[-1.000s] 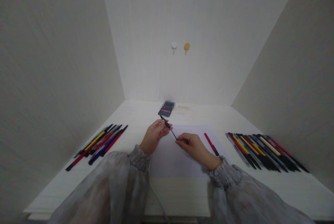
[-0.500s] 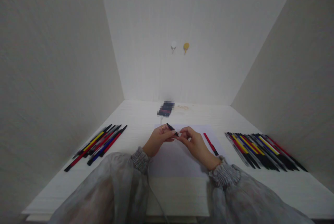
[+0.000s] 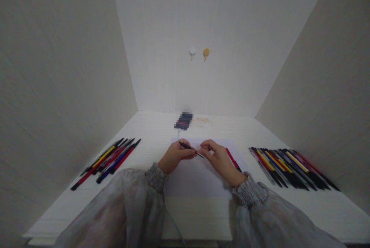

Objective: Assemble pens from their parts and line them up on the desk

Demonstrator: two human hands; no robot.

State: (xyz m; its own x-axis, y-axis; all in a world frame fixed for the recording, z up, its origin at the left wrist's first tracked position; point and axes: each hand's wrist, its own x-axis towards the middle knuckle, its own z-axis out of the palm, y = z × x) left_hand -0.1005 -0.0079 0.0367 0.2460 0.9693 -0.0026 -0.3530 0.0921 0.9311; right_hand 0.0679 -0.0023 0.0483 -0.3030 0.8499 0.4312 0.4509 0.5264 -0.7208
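My left hand (image 3: 177, 156) is closed round a black pen part (image 3: 185, 145), pinched between thumb and fingers above the paper. From its lower right end sticks out a thin dark refill (image 3: 199, 155). Close to that refill, my right hand (image 3: 215, 159) has its thumb and fingers curled together; whatever they hold, if anything, is too small to make out. Just right of this hand a red pen barrel (image 3: 230, 156) with a black end lies slanted, partly behind the wrist. Under both hands spreads a pale sheet of paper (image 3: 196, 182).
Several assembled-looking pens (image 3: 106, 159) lie in a slanted group at left. At right is a row of several pen barrels (image 3: 285, 163) with black ends. A pixelated phone-like device (image 3: 184, 120) with a cable lies at the back. Walls enclose the white table (image 3: 199, 217).
In my left hand the black pen part has turned flatter, and the thin refill now shows below it. My right hand has shifted slightly, its fingers still curled.
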